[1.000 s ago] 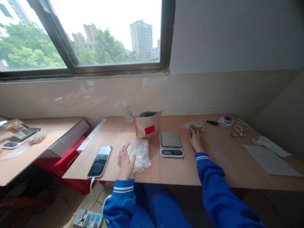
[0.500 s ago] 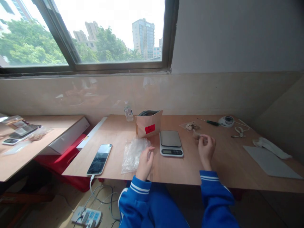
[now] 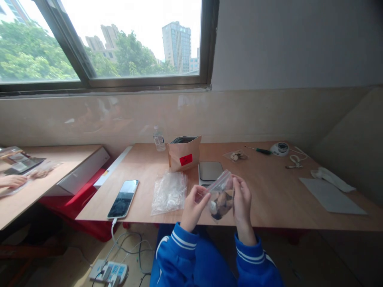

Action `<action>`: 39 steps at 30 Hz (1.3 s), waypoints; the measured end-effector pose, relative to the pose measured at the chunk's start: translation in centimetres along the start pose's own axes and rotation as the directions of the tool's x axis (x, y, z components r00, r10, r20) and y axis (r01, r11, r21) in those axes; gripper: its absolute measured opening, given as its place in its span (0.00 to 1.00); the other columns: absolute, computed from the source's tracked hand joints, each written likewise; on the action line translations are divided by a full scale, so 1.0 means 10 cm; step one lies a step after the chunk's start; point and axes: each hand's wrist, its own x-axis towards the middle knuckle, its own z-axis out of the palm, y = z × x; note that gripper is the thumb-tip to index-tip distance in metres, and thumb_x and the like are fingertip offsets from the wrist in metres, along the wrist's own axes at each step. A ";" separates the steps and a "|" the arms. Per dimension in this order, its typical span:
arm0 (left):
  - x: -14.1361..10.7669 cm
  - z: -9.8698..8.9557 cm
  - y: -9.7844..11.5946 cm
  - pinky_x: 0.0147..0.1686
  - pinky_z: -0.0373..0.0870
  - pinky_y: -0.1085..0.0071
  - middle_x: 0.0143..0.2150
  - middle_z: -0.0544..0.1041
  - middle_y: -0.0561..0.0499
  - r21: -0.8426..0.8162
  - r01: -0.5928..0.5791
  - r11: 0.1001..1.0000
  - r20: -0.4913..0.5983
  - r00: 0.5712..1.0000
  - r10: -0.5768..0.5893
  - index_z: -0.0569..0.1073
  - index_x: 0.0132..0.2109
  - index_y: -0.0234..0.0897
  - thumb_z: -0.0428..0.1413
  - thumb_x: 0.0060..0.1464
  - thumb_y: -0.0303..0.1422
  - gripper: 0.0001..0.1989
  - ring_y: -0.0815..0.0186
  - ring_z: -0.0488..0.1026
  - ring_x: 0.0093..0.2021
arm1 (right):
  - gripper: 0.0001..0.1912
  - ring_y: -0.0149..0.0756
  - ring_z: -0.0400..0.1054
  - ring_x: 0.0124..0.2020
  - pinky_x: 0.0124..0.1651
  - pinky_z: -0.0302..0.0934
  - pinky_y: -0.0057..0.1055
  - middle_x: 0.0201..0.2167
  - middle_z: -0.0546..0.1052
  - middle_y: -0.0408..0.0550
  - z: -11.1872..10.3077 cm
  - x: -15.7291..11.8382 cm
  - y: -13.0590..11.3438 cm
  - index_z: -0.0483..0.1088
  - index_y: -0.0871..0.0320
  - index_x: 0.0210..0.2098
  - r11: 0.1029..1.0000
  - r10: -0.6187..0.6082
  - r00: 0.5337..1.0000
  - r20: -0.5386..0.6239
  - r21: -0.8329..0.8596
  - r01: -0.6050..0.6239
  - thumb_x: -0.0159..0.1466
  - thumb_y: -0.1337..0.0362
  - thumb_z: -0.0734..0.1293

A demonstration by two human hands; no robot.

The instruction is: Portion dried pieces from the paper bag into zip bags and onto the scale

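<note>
A clear zip bag of brown and pale dried pieces (image 3: 222, 202) hangs between my hands over the table's front edge. My left hand (image 3: 194, 204) pinches its left side near the top. The right side is gripped by my right hand (image 3: 243, 201). Just behind the bag is a digital scale (image 3: 211, 170), its display mostly hidden. An open kraft pouch with a red label (image 3: 184, 153) stands upright at the back left of the scale. Flat clear bags (image 3: 169, 193) lie left of my left hand. Another small filled bag (image 3: 236, 156) rests behind the scale, to its right.
A phone (image 3: 123, 199) on a cable and a water bottle (image 3: 159, 139) stand left. At right are a screwdriver (image 3: 263, 151), a white camera (image 3: 280, 149), a grey sheet (image 3: 332, 197) and a white cloth (image 3: 332, 179). Another person's hand (image 3: 13, 181) is at the far-left table.
My right hand has moved left and inward with the filled bag. My left hand has shifted right and now holds the bag too. A person's hand has come into view at far left.
</note>
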 end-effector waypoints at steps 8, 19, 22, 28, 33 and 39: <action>0.00 0.10 0.10 0.35 0.68 0.72 0.36 0.68 0.52 -0.172 -0.017 0.985 -0.154 0.988 -0.009 0.64 0.39 0.38 0.55 0.55 0.41 0.12 0.69 0.70 0.34 | 0.16 0.38 0.70 0.35 0.38 0.65 0.34 0.35 0.75 0.50 0.24 -0.25 -0.01 0.69 0.57 0.37 0.978 -0.071 0.958 0.279 -0.169 0.122 0.63 0.50 0.63; -0.01 0.04 0.11 0.43 0.68 0.68 0.38 0.73 0.50 -0.171 -0.005 0.985 -0.054 0.999 -0.005 0.67 0.40 0.38 0.51 0.57 0.36 0.07 0.64 0.72 0.42 | 0.14 0.39 0.73 0.34 0.36 0.69 0.32 0.33 0.78 0.49 0.27 -0.31 -0.09 0.73 0.57 0.36 0.993 -0.043 0.859 0.509 -0.070 0.091 0.62 0.53 0.65; -0.03 0.04 0.11 0.39 0.68 0.70 0.35 0.71 0.51 -0.150 0.013 0.989 -0.067 0.997 -0.023 0.67 0.38 0.38 0.49 0.58 0.38 0.08 0.65 0.70 0.38 | 0.14 0.38 0.73 0.32 0.33 0.69 0.31 0.31 0.78 0.48 0.27 -0.31 -0.10 0.74 0.57 0.34 0.992 -0.051 0.860 0.508 -0.074 0.103 0.62 0.53 0.65; -0.02 0.03 0.02 0.35 0.65 0.71 0.29 0.66 0.54 -0.103 0.037 0.994 -0.166 0.985 -0.054 0.64 0.32 0.38 0.49 0.58 0.47 0.16 0.68 0.66 0.32 | 0.13 0.37 0.72 0.32 0.34 0.68 0.30 0.31 0.76 0.48 0.24 -0.30 -0.06 0.75 0.57 0.32 0.977 -0.100 0.799 0.593 -0.094 0.192 0.63 0.55 0.65; 0.03 0.00 -0.04 0.35 0.64 0.71 0.29 0.65 0.54 0.019 -0.026 0.999 -0.153 0.988 0.028 0.65 0.35 0.39 0.46 0.60 0.46 0.15 0.67 0.65 0.32 | 0.13 0.36 0.71 0.29 0.32 0.67 0.30 0.28 0.75 0.46 0.28 -0.33 -0.06 0.75 0.57 0.29 0.972 -0.118 0.807 0.579 -0.098 0.213 0.62 0.55 0.65; 0.01 -0.04 -0.05 0.29 0.62 0.72 0.22 0.64 0.56 0.051 -0.009 0.999 -0.147 0.989 0.016 0.63 0.31 0.40 0.45 0.60 0.46 0.17 0.69 0.63 0.24 | 0.11 0.33 0.67 0.24 0.30 0.64 0.29 0.23 0.73 0.43 0.31 -0.32 0.06 0.69 0.57 0.26 0.970 -0.135 0.955 0.263 -0.163 0.182 0.60 0.57 0.65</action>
